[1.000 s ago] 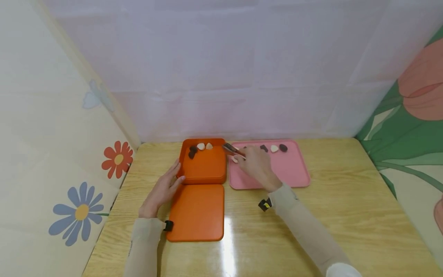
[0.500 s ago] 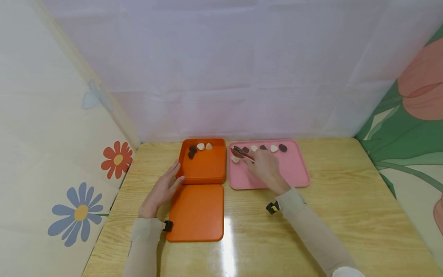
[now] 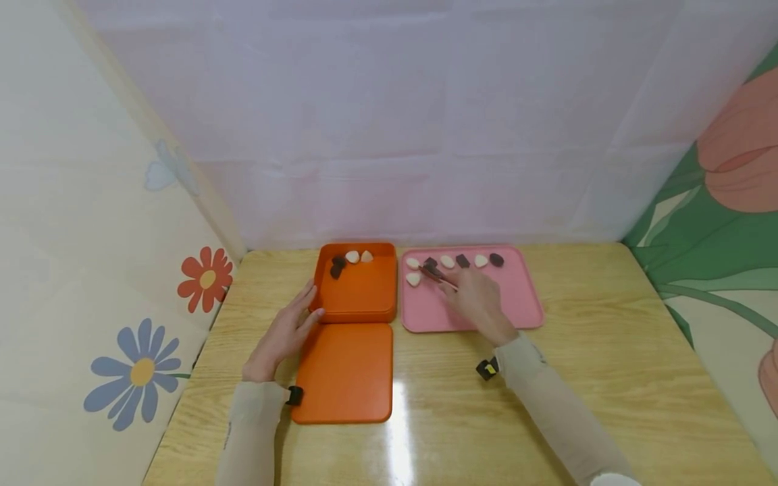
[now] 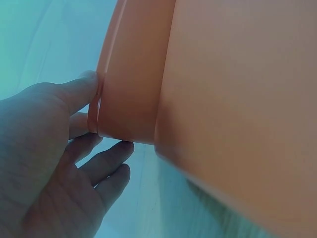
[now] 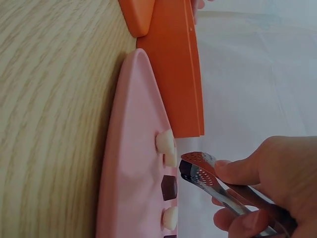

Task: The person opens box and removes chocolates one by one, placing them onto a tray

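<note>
My right hand (image 3: 477,297) holds a pair of metal tongs (image 5: 213,183) with perforated ends, just above the left part of the pink tray (image 3: 504,304). Something dark shows between the tong ends; whether it is a held piece I cannot tell. Along the tray's back and left lie several small white pieces (image 3: 413,279) and dark brown pieces (image 3: 496,260). My left hand (image 3: 284,337) rests against the left side of the open orange box (image 3: 365,315), fingers fairly straight and thumb at its near corner. Inside the box are dark pieces (image 3: 336,271) and two pale ones (image 3: 352,256).
An orange lid (image 3: 346,374) lies flat directly in front of the box. The pink tray stands close to the box's right side. All sit on a wooden table (image 3: 583,378), with a pale cloth wall (image 3: 389,169) behind and flowered panels at both sides.
My right hand has moved the tongs rightward, from the gap beside the box to over the tray's dark piece, uncovering white pieces at its left. The left hand stays in place.
</note>
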Available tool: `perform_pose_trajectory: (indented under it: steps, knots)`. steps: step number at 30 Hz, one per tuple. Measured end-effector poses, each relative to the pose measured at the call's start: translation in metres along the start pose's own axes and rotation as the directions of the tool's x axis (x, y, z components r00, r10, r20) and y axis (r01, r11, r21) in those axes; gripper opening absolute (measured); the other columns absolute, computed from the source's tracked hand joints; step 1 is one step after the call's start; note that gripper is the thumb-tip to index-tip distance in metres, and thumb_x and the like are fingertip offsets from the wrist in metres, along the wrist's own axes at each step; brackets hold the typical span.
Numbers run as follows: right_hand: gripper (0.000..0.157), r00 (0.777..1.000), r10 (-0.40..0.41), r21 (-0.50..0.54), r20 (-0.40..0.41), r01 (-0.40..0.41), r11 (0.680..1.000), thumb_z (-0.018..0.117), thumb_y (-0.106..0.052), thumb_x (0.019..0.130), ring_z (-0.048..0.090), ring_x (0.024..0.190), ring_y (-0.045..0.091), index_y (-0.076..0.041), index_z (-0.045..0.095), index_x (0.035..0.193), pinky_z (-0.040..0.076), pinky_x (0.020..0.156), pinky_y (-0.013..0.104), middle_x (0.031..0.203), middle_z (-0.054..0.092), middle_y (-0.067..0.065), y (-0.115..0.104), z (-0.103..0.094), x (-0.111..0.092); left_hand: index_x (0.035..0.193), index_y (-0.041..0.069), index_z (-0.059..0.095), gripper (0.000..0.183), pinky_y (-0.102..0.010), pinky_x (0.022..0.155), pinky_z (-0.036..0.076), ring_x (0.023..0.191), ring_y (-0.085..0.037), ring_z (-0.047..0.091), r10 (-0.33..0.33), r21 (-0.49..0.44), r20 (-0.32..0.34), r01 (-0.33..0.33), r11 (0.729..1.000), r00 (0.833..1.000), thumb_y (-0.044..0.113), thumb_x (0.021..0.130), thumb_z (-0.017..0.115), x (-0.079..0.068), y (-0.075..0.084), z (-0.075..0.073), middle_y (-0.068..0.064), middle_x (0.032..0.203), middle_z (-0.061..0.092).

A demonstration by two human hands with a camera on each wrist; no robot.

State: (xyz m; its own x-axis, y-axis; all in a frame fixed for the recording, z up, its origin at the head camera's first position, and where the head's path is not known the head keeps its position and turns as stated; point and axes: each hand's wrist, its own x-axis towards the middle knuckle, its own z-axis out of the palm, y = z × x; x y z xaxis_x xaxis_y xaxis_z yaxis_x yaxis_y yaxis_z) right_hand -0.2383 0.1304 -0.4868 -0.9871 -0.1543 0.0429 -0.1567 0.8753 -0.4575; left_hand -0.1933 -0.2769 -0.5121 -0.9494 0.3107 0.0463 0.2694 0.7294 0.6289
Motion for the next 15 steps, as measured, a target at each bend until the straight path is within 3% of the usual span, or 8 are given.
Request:
perform_pose_trajectory:
  steps: [6,15]
  knots:
    - [0.022,1.000,0.006,-0.037,-0.001,-0.006,0.999,0.073,-0.038,0.103,0.042,0.051,0.011,-0.022,0.086,0.110,0.033,0.043,0.026,0.060,0.052,-0.002,0.0063,0.0038,-0.0012,0.169,0.003,0.026,0.069,-0.063,0.126,0.030,0.163,-0.040,0.023,0.001,-0.001,0.001,-0.001,1.000,1.000,0.034,0.114,0.054,0.0001,-0.0007,0.0002,-0.012,0.180,0.016]
    - [0.028,1.000,0.011,-0.052,0.022,-0.010,0.999,0.071,-0.040,0.104,0.036,0.048,0.008,-0.022,0.083,0.120,0.031,0.042,0.023,0.057,0.050,-0.003,0.0108,0.0084,-0.0022,0.169,0.002,0.026,0.070,-0.063,0.127,0.029,0.163,-0.039,0.023,-0.009,-0.002,0.004,0.009,1.000,1.000,0.034,0.113,0.054,0.0001,0.0001,-0.0004,-0.011,0.180,0.016]
